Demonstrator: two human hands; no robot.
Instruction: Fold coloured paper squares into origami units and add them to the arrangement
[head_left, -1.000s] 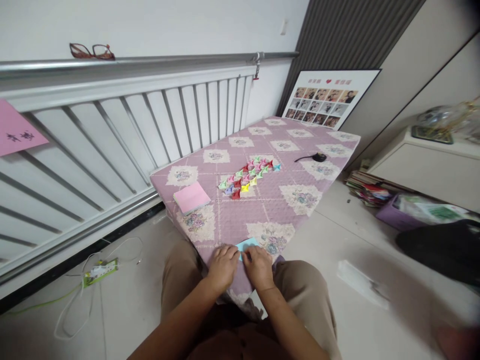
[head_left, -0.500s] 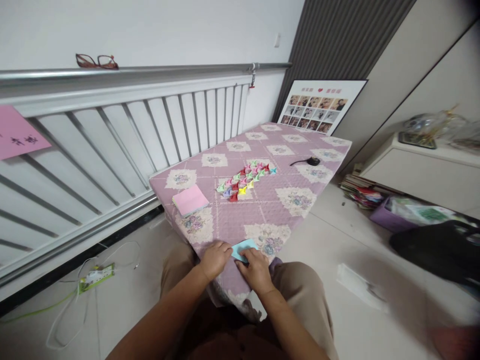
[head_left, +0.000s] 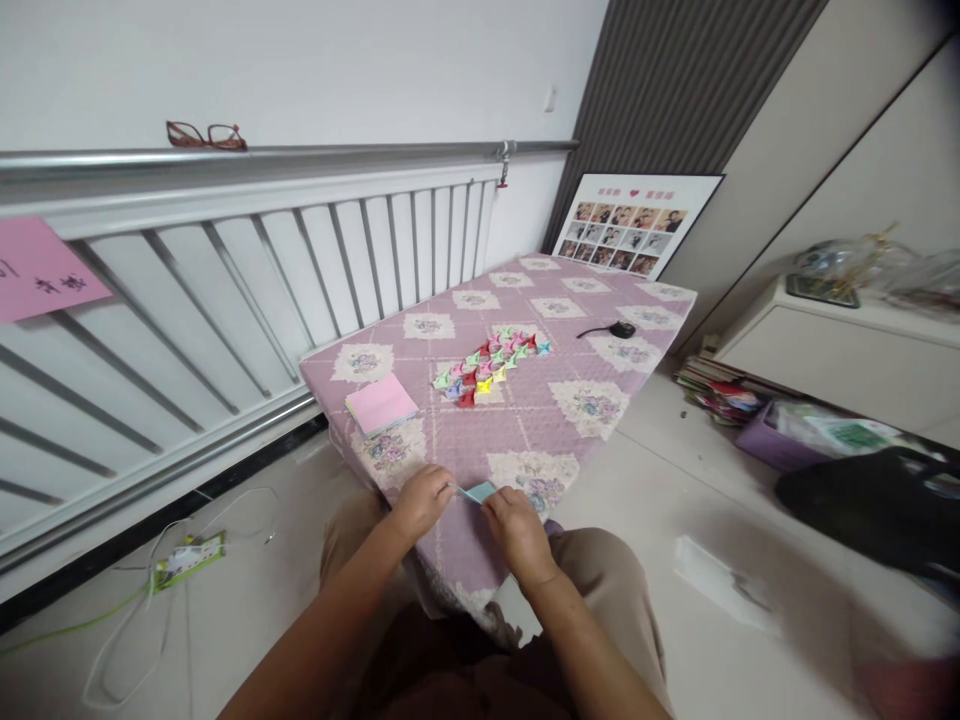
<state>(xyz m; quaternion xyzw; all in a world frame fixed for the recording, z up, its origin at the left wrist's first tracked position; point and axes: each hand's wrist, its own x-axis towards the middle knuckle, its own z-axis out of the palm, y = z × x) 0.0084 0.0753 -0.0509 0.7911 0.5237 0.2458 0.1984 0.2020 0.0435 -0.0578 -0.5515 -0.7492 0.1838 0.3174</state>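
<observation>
A piece of light blue paper [head_left: 480,491] is held between my two hands, close to the near corner of the table. My left hand [head_left: 424,499] pinches its left end between thumb and fingers. The fingers of my right hand [head_left: 517,530] close on its right end and hide part of it. Beyond the hands, several small folded paper figures [head_left: 486,369] in red, pink, green, yellow and blue lie in slanting rows. To their left sits a stack of square paper [head_left: 381,404] with a pink sheet on top.
A patterned pink cloth [head_left: 472,440] covers the table. A small black object with a strap [head_left: 622,329] lies farther right. White radiator [head_left: 337,250] on the left, with glasses [head_left: 206,135] on the pipe above. A photo board [head_left: 637,226] leans at the far end. Power strip [head_left: 189,560] on the floor.
The blue paper lay flatter on the cloth under my hands; now it is tilted and pinched at both ends. The view has shifted slightly.
</observation>
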